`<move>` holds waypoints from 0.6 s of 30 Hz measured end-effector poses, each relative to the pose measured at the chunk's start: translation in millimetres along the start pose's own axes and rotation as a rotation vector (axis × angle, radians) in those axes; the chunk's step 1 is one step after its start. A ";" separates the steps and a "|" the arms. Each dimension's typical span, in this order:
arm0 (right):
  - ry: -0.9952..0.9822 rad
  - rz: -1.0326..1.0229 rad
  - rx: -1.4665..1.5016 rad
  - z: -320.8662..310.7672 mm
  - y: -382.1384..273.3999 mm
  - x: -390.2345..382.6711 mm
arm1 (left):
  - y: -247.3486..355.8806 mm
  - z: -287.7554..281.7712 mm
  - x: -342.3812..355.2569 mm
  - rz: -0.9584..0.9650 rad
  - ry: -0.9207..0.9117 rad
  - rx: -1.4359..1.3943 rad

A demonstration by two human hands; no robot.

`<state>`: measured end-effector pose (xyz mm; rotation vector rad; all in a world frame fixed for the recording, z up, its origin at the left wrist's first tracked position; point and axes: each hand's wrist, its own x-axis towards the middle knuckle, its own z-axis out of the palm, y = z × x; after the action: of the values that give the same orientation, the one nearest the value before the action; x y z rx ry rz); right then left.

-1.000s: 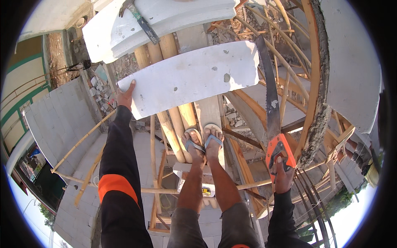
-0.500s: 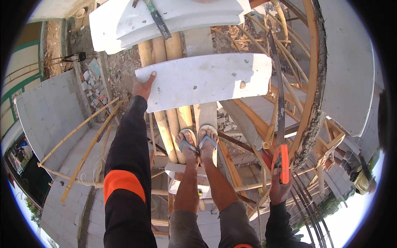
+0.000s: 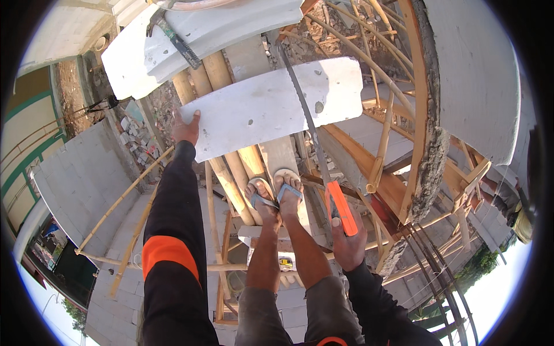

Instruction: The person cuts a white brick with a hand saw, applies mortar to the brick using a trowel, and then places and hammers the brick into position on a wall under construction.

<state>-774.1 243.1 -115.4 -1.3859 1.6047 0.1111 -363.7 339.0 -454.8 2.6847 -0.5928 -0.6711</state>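
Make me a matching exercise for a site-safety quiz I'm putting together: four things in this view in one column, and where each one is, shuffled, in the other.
Things:
1. Left hand
2. Right hand
3. Saw blade
4. Feet

Places:
A. Lying across the white block
B. In sandals on the bamboo poles
C. Around the orange saw handle
D. At the block's left end

Pairs: 1-D, 2-C, 3-A, 4-B
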 end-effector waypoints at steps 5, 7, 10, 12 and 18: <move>0.008 0.007 0.066 -4.3 4.1 -2.4 | 88.9 0.1 -46.7 -0.037 -0.056 0.361; 0.000 -0.002 0.067 -2.1 5.8 -4.1 | 105.9 -1.7 -60.6 0.010 -0.064 0.454; 0.031 -0.031 0.053 -3.7 11.1 -9.6 | 123.6 -2.0 -71.1 0.168 -0.127 0.538; 0.053 -0.070 0.058 -1.9 14.0 -10.3 | 121.4 -7.1 -58.3 0.294 -0.143 0.520; -0.021 0.040 0.100 7.9 1.2 18.9 | 136.7 -9.2 -45.0 0.254 -0.278 0.522</move>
<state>-768.0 234.9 -133.2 -1.2727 1.5994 0.0676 -438.4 243.2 -377.2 2.9097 -1.3185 -0.9282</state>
